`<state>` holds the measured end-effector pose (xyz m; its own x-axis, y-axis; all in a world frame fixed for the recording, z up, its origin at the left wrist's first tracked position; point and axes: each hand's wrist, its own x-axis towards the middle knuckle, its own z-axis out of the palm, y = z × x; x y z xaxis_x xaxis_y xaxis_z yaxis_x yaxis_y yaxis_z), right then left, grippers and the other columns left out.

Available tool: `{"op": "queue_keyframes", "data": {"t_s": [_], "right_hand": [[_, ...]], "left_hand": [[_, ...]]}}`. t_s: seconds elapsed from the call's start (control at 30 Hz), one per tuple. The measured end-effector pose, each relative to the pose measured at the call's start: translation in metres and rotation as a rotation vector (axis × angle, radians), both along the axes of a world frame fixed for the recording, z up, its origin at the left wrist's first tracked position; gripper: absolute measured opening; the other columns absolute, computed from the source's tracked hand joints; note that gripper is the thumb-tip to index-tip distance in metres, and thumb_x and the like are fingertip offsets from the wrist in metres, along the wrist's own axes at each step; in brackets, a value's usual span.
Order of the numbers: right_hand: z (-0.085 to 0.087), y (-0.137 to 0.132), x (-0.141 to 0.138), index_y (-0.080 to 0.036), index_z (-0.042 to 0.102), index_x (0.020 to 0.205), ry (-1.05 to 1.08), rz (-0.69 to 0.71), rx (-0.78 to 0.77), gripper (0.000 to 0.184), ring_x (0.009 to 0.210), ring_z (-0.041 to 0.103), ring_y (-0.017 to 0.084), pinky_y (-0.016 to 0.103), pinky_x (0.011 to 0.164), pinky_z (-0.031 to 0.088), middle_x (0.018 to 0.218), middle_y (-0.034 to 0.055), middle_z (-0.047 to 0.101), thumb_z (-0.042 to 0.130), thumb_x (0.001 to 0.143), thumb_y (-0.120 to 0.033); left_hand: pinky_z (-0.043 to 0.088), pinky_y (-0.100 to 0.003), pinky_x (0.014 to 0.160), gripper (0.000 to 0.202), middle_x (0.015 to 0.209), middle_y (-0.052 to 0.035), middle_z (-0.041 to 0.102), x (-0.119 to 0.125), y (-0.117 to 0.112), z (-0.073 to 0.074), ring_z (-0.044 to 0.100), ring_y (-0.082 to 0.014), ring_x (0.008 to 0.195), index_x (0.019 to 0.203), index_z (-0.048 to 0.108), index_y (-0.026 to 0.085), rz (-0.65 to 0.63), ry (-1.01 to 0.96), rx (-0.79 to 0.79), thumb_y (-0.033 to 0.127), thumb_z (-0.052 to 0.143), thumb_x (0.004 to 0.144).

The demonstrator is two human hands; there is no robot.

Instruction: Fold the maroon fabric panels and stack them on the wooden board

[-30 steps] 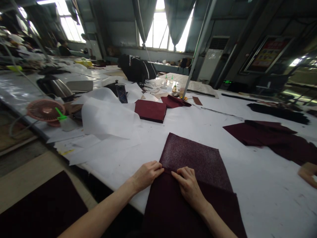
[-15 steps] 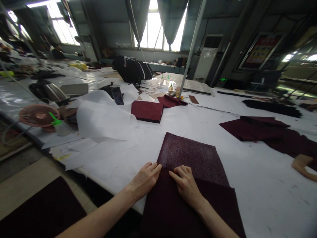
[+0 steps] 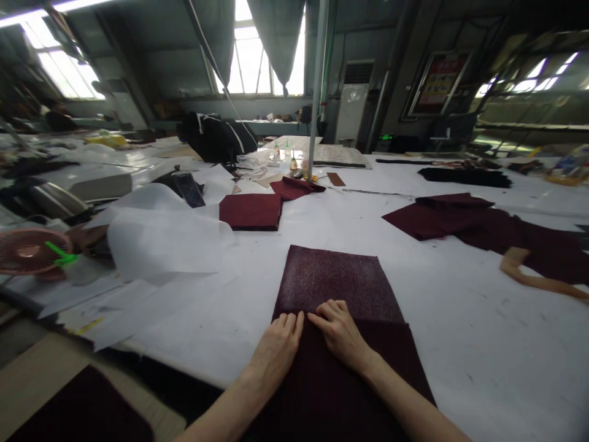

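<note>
A dark maroon cloth piece (image 3: 340, 279) lies before me on the white table, its far part speckled and greyish, its near part plain and darker. A crosswise edge of the darker layer runs over it. My left hand (image 3: 278, 344) rests near the left end of this edge, fingers bent together and pinching the cloth. Close beside it, my right hand (image 3: 339, 336) has thumb and curled fingers closed on the same edge. The two hands' fingertips nearly meet. The cloth's near end runs down out of view between my forearms.
Beyond the cloth lie a red fabric stack (image 3: 251, 213) and a metal pole (image 3: 315, 92). White sheets (image 3: 170, 239), a bottle with a green spout (image 3: 85, 267) and a pink fan (image 3: 34, 252) are left. Maroon fabric (image 3: 460, 218) and a tan strip (image 3: 529, 279) lie right.
My view has turned to the right. Along the cloth's edge, my left hand has moved inward from the left side, and its fingertips are now closer to those of my right hand.
</note>
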<state>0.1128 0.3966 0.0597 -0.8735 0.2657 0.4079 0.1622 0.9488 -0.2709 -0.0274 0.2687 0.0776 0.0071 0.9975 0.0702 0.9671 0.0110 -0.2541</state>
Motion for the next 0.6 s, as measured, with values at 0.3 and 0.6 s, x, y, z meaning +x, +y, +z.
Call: {"op": "queue_keyframes", "data": {"t_s": [0.3, 0.6], "right_hand": [[0.003, 0.018, 0.038, -0.022, 0.06, 0.12, -0.011, 0.005, 0.004, 0.032, 0.088, 0.047, 0.019, 0.036, 0.081, 0.032, 0.093, 0.0063, 0.058, 0.044, 0.094, -0.012], [0.01, 0.025, 0.059, -0.022, 0.062, 0.113, -0.026, 0.0, 0.012, 0.03, 0.085, 0.048, 0.017, 0.035, 0.082, 0.032, 0.091, 0.0044, 0.058, 0.044, 0.093, -0.01]], "left_hand": [[0.048, -0.035, 0.084, 0.049, 0.106, -0.0115, 0.057, 0.005, 0.006, -0.007, 0.054, -0.0225, 0.095, 0.132, 0.046, 0.004, -0.049, -0.021, 0.024, 0.002, 0.046, 0.083], [0.045, -0.036, 0.087, 0.047, 0.109, -0.0108, 0.058, 0.019, 0.014, -0.002, 0.053, -0.022, 0.1, 0.131, 0.047, 0.01, -0.069, -0.036, 0.04, 0.005, 0.042, 0.085]]}}
